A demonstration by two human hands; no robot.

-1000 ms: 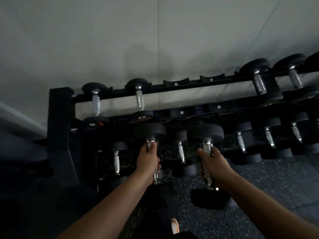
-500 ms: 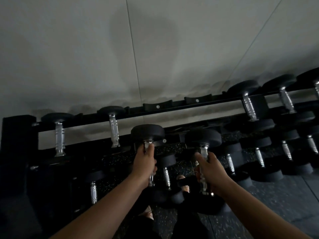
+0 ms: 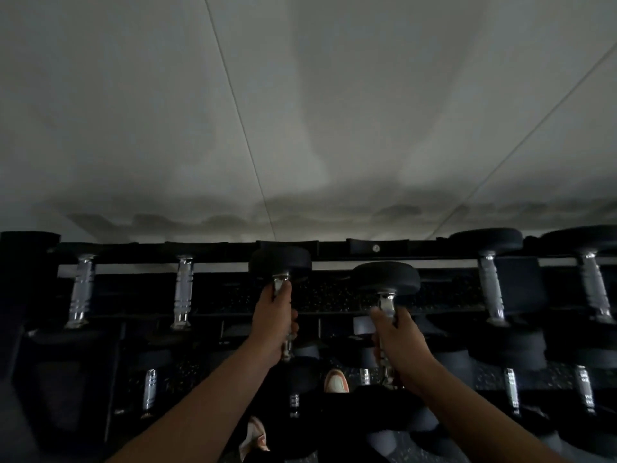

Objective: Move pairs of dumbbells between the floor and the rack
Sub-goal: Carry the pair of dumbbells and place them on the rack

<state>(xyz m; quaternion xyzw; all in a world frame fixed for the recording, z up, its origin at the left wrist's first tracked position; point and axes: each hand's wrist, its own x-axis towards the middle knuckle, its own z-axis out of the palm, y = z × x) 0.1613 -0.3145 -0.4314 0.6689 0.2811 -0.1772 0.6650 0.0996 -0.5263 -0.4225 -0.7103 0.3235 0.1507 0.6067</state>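
Observation:
I hold two black round-headed dumbbells with chrome handles at the top tier of the black rack [image 3: 377,249]. My left hand [image 3: 273,324] grips the handle of the left dumbbell [image 3: 280,262], whose far head reaches the rack's back rail. My right hand [image 3: 397,342] grips the right dumbbell [image 3: 386,279], whose far head hangs a little lower and short of the rail. The near heads of both are hidden in the dark below my wrists.
Two dumbbells [image 3: 183,289] rest on the top tier to the left and two more dumbbells [image 3: 490,285] to the right. Lower tiers hold several others. My shoes [image 3: 337,380] show on the speckled floor. A pale wall fills the upper view.
Both hands have lifted their dumbbells up and forward, from in front of the lower tier to the level of the top tier. The view has tilted upward toward the wall.

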